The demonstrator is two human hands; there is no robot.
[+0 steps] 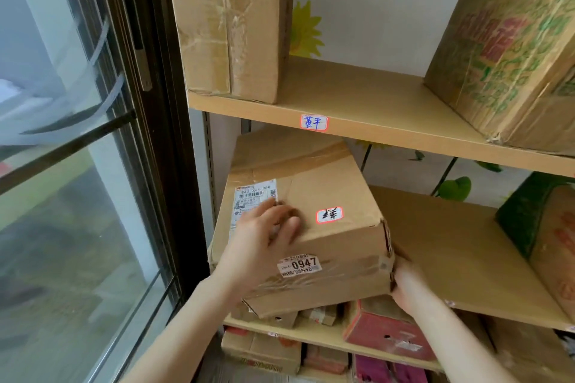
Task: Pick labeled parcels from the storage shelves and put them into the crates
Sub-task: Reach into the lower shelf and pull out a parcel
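A brown cardboard parcel (329, 196) sits at the left end of the middle shelf (451, 252), its front overhanging the shelf edge. It carries a white shipping label, a red-bordered handwritten sticker and a "0947" tag on its front face. My left hand (264, 236) lies on the parcel's top with fingers spread over the shipping label. At the parcel's lower right front corner, my right hand (407, 283) grips the edge, fingers hidden behind the box. No crate is in view.
The upper shelf (357, 102) holds a taped tall box (230, 22) on the left and a printed carton (513, 47) on the right. A green-printed box (541, 221) stands at the right of the middle shelf. Lower shelves hold several small parcels. A glass door (77, 165) is close on the left.
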